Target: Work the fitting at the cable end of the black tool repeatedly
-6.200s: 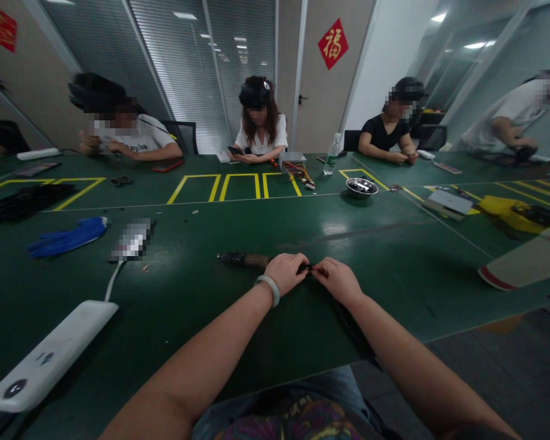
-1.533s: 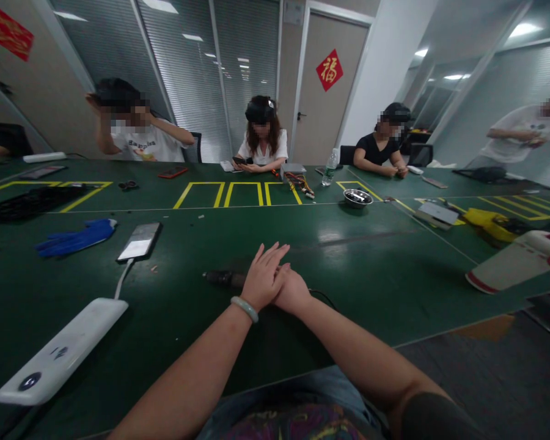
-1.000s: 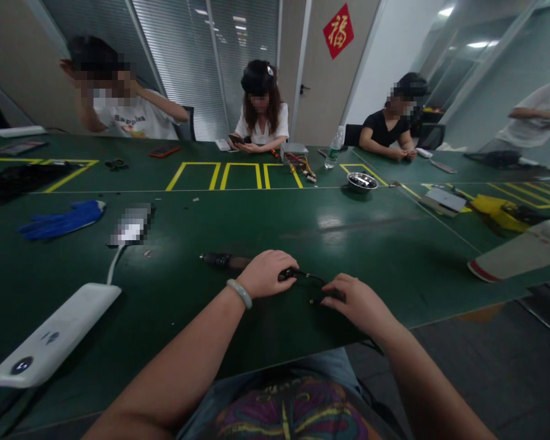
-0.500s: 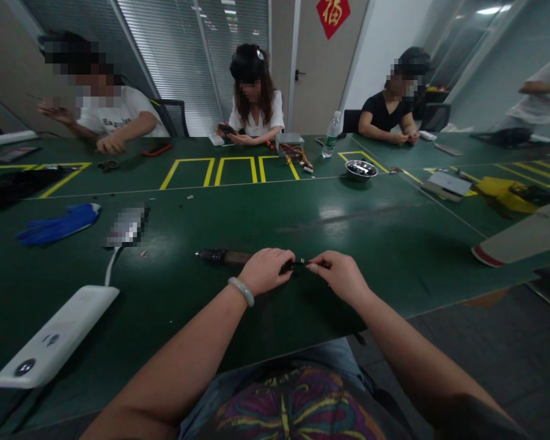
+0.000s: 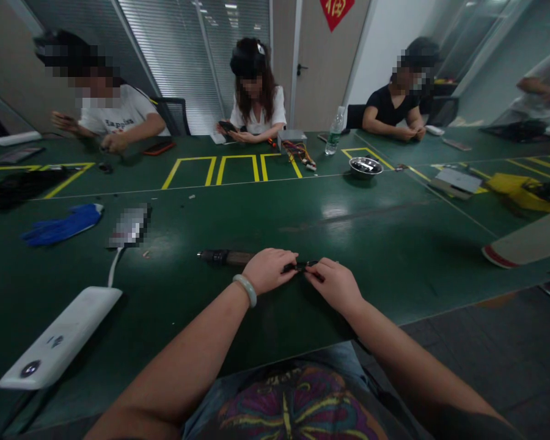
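Head view: dark cylindrical tool [image 5: 225, 258] held by the left hand [image 5: 270, 271], over the near part of the green table [image 5: 256, 211]; small black piece [image 5: 311, 264] pinched by the right hand [image 5: 334, 284], hands nearly together, contact unclear; blue glove [image 5: 63, 225] and white device [image 5: 64, 336] laid farther left, metal bowl [image 5: 365, 173] placed beyond

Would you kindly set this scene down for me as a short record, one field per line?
Left hand: curled over the rear of a dark cylindrical tool
Right hand: pinching a small black piece close to the left fingertips
Tool direction: narrow end pointing left
Surface: green table
To the left: blue glove; phone; white cable; white device
Farther back: metal bowl, clear bottle
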### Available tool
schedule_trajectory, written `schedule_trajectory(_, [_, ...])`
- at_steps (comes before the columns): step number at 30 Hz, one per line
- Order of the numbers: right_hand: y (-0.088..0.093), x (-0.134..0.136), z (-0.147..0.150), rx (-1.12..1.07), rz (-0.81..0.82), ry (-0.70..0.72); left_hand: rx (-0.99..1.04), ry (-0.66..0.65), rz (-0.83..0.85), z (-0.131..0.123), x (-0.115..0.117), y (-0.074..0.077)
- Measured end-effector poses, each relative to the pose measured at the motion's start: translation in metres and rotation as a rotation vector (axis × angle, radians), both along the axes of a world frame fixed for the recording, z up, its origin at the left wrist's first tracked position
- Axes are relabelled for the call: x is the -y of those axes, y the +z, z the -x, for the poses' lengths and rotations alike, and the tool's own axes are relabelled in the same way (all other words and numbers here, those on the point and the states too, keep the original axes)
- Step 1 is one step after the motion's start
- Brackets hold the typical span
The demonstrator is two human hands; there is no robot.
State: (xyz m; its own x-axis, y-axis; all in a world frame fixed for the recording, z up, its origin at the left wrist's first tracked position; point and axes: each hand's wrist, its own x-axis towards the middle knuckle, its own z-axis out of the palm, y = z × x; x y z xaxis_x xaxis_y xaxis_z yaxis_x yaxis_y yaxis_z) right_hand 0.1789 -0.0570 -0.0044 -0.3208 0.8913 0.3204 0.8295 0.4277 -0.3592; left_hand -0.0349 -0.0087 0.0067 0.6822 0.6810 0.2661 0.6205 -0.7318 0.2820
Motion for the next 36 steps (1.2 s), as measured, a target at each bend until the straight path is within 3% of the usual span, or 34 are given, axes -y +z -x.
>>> schedule_trajectory(17, [0.001, 0.006, 0.010, 0.225, -0.213, 0.093, -0.007, -0.011, 0.003, 0.001, -0.002, 0.000])
schedule_trajectory(36, [0.000, 0.005, 0.024, 0.324, -0.224, 0.018, -0.062, 0.022, 0.019, 0.000, -0.005, -0.003])
